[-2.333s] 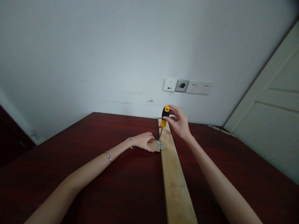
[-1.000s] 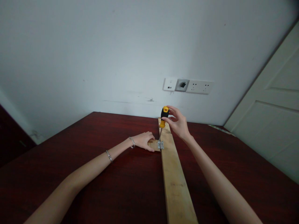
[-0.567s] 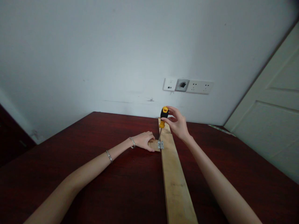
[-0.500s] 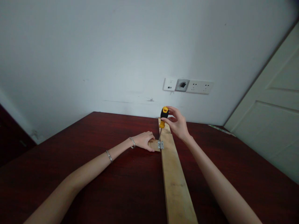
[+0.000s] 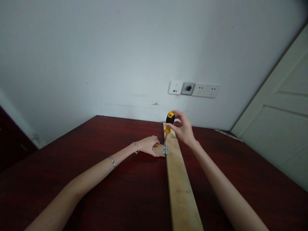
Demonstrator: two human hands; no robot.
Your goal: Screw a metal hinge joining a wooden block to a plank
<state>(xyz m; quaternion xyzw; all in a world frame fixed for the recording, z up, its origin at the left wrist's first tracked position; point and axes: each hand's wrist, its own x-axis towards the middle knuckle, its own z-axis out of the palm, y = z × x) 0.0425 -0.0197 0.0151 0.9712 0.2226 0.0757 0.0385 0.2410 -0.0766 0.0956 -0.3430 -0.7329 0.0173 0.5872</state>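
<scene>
While the long board (image 5: 181,186) runs away toward the wall (image 5: 120,48), the left hand (image 5: 146,145), beside the board's left edge, has thumb and fingers clamped on a small wood block (image 5: 158,150). Across the seam between block and board lies a metal hinge (image 5: 166,149). Above the board's far part, the right hand (image 5: 184,128) pinches the handle of a screwdriver (image 5: 170,118), slightly tilted, tip down at the hinge's far edge; whether it sits in a screw is too small to tell. The tabletop (image 5: 115,195) spreads widely left and right of the board, each side crossed by one forearm; beyond the board's far end, the wall leaves little room.
</scene>
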